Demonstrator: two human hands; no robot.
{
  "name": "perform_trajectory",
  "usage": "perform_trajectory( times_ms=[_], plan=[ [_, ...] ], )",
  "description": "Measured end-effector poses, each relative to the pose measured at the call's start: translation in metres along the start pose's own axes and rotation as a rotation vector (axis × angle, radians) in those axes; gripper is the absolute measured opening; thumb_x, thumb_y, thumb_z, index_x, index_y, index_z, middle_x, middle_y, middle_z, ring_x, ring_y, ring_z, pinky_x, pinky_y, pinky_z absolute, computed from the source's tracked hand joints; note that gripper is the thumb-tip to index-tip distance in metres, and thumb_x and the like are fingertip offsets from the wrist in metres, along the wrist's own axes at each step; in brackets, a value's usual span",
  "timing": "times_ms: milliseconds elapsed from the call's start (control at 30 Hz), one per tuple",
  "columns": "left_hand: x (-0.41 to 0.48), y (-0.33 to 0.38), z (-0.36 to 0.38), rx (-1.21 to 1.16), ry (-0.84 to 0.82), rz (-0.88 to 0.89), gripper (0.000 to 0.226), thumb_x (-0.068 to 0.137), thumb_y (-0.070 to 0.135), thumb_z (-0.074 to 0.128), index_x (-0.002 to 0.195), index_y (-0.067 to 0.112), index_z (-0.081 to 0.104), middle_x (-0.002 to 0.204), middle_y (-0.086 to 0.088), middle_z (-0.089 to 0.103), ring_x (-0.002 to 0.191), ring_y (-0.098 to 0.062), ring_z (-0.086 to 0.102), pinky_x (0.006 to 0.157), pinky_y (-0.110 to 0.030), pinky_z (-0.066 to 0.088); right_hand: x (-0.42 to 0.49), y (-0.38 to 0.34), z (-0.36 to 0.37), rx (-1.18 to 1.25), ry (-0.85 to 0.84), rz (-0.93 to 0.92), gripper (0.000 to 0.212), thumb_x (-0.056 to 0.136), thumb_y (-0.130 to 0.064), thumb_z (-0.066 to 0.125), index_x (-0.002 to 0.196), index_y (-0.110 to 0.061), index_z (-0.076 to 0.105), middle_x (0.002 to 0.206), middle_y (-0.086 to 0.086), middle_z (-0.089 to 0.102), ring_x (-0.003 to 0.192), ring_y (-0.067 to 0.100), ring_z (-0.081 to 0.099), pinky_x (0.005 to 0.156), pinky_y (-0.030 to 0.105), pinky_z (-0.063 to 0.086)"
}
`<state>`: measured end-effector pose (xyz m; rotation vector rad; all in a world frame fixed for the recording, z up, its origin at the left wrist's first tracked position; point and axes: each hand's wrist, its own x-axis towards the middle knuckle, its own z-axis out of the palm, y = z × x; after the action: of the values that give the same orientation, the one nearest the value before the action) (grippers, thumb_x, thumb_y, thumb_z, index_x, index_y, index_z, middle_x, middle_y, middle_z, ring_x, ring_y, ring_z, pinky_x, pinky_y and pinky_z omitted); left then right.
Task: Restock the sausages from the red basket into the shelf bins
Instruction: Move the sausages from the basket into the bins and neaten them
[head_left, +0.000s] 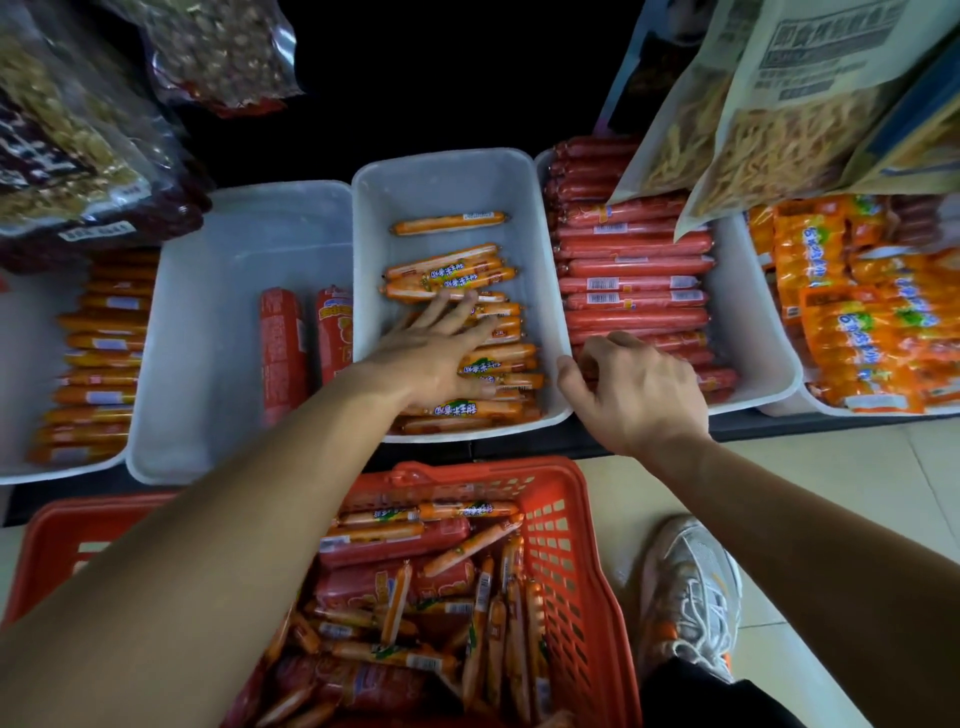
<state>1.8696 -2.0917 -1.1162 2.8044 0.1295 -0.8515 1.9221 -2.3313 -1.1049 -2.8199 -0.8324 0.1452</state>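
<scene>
Pale tiled floor (810, 467) fills the lower right of the frame, with a grey trainer (691, 592) on it. At bottom centre stands the red basket (571, 519). It holds a loose heap of sausages (415, 597): thin orange sticks, many pointing up the frame, lie over thick red ones. I judge the basket far from emptied.

At frame centre I have the left hand (436, 358) flat in the middle bin (441, 176), fingers straight and spread. It presses on the stacked orange sausages (447, 270) and grips nothing. Their long axis runs left to right. The fingers point to the upper right and cross them at an angle.

Right of centre, the right hand (639, 395) rests over the front of the right-hand bin (748, 322) of red sausages (634, 265), fingers curled downward. I cannot tell whether it holds one.

Judgement: the next pick lies below both hands in the frame. The left forearm passes directly over the basket, so that hand is nearer. Upright orange sticks need turning crosswise before placing.

At centre left, another bin (208, 312) holds two thick red sausages (280, 353). Snack bags (779, 104) hang at upper right.
</scene>
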Motion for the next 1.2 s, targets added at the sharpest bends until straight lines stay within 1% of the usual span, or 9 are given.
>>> perform_trajectory(
  times_ms=[167, 300, 433, 533, 633, 733, 867, 1033, 1200],
  plan=[
    [-0.039, 0.006, -0.014, -0.201, 0.186, -0.027, 0.073, 0.096, 0.052, 0.054, 0.157, 0.033, 0.019, 0.166, 0.006, 0.010, 0.152, -0.018, 0.013, 0.122, -0.043, 0.019, -0.004, -0.008, -0.012, -0.125, -0.037, -0.020, 0.050, 0.098, -0.058, 0.029, 0.104, -0.019, 0.059, 0.101, 0.006, 0.067, 0.088, 0.033, 0.066, 0.062, 0.035, 0.035],
    [-0.120, 0.002, -0.031, -0.246, 0.272, -0.092, 0.056, 0.096, 0.045, 0.056, 0.148, 0.027, 0.042, 0.153, 0.000, 0.043, 0.137, -0.022, 0.044, 0.111, -0.040, 0.039, -0.003, -0.026, -0.055, -0.300, -0.140, -0.104, 0.056, 0.099, -0.060, 0.028, 0.121, -0.014, 0.051, 0.118, 0.010, 0.061, 0.103, 0.033, 0.061, 0.068, 0.039, 0.044],
    [-0.204, -0.001, -0.031, -0.288, 0.302, -0.247, 0.048, 0.096, 0.042, 0.055, 0.142, 0.031, 0.050, 0.142, -0.001, 0.056, 0.126, -0.025, 0.054, 0.102, -0.038, 0.046, -0.005, -0.061, -0.127, -0.357, -0.252, -0.223, 0.058, 0.096, -0.062, 0.031, 0.125, -0.016, 0.053, 0.123, 0.010, 0.056, 0.106, 0.033, 0.059, 0.073, 0.041, 0.047],
    [-0.256, -0.002, -0.013, -0.386, 0.244, -0.327, 0.045, 0.096, 0.044, 0.053, 0.139, 0.032, 0.052, 0.138, -0.001, 0.061, 0.122, -0.023, 0.059, 0.102, -0.037, 0.047, -0.030, -0.094, -0.162, -0.375, -0.258, -0.290, 0.055, 0.097, -0.061, 0.030, 0.120, -0.018, 0.056, 0.115, 0.007, 0.060, 0.096, 0.028, 0.059, 0.064, 0.037, 0.043],
    [-0.298, 0.004, 0.014, -0.400, 0.220, -0.375, 0.042, 0.096, 0.039, 0.055, 0.136, 0.025, 0.057, 0.135, -0.003, 0.062, 0.122, -0.023, 0.058, 0.101, -0.032, 0.045, -0.067, -0.125, -0.170, -0.454, -0.298, -0.414, 0.059, 0.097, -0.061, 0.031, 0.128, -0.018, 0.055, 0.127, 0.009, 0.056, 0.107, 0.029, 0.059, 0.066, 0.036, 0.043],
    [-0.324, 0.011, 0.052, -0.451, 0.174, -0.388, 0.039, 0.096, 0.036, 0.058, 0.132, 0.021, 0.060, 0.132, -0.005, 0.064, 0.121, -0.023, 0.058, 0.098, -0.029, 0.043, -0.103, -0.145, -0.150, -0.446, -0.381, -0.480, 0.059, 0.094, -0.062, 0.039, 0.130, -0.018, 0.054, 0.132, 0.011, 0.055, 0.118, 0.032, 0.057, 0.077, 0.041, 0.047],
    [-0.335, 0.013, 0.103, -0.486, 0.089, -0.396, 0.042, 0.099, 0.031, 0.053, 0.138, 0.015, 0.053, 0.139, -0.010, 0.057, 0.125, -0.027, 0.055, 0.098, -0.028, 0.041, -0.135, -0.151, -0.089, -0.336, -0.550, -0.438, 0.057, 0.094, -0.058, 0.045, 0.133, -0.017, 0.053, 0.134, 0.011, 0.053, 0.121, 0.033, 0.055, 0.082, 0.039, 0.044],
    [-0.327, -0.011, 0.166, -0.494, -0.011, -0.427, 0.051, 0.099, 0.046, 0.051, 0.140, 0.017, 0.049, 0.132, -0.015, 0.062, 0.117, -0.033, 0.059, 0.092, -0.038, 0.048, -0.157, -0.145, 0.015, -0.238, -0.783, -0.310, 0.063, 0.098, -0.045, 0.049, 0.152, -0.017, 0.032, 0.159, 0.014, 0.028, 0.137, 0.037, 0.043, 0.102, 0.043, 0.046],
    [-0.293, -0.028, 0.194, -0.533, -0.007, -0.461, 0.046, 0.095, 0.042, 0.056, 0.133, 0.017, 0.052, 0.122, -0.015, 0.065, 0.112, -0.035, 0.060, 0.088, -0.040, 0.049, -0.149, -0.145, 0.078, -0.180, -0.749, -0.204, 0.074, 0.096, -0.042, 0.054, 0.156, -0.014, 0.021, 0.162, 0.012, 0.019, 0.145, 0.037, 0.026, 0.112, 0.047, 0.036]
  ],
)
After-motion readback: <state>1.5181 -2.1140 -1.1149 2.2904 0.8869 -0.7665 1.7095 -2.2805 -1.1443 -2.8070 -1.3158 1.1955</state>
